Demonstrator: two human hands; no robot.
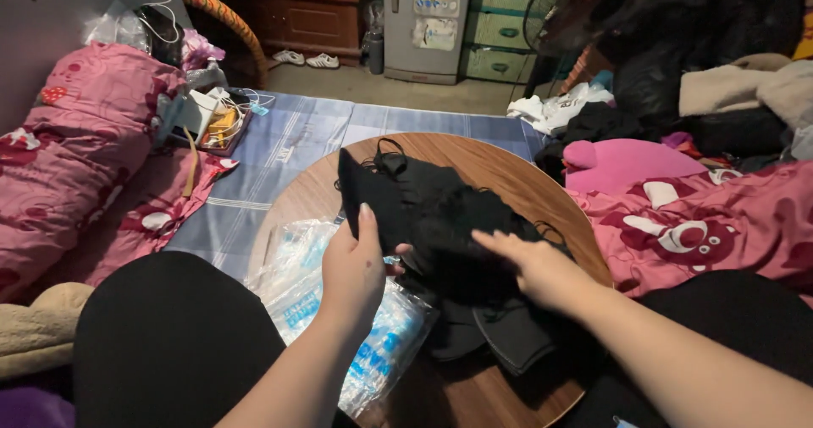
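A pile of black face masks (440,225) with thin ear loops lies on a round wooden table (508,170). My left hand (356,263) grips the near left edge of one black mask and lifts it off the pile. My right hand (529,263) lies flat on the right side of the pile, fingers stretched out and pressing on the black fabric. More black masks (500,331) lie stacked at the table's near edge. A clear plastic bag with blue print (339,309) lies crumpled under my left wrist.
Pink patterned bedding (76,157) is bunched at the left and more pink bedding (703,225) at the right. A blue checked mat (288,149) covers the floor beyond the table. A small fridge (423,22), a fan (559,13) and heaped clothes (728,81) stand behind.
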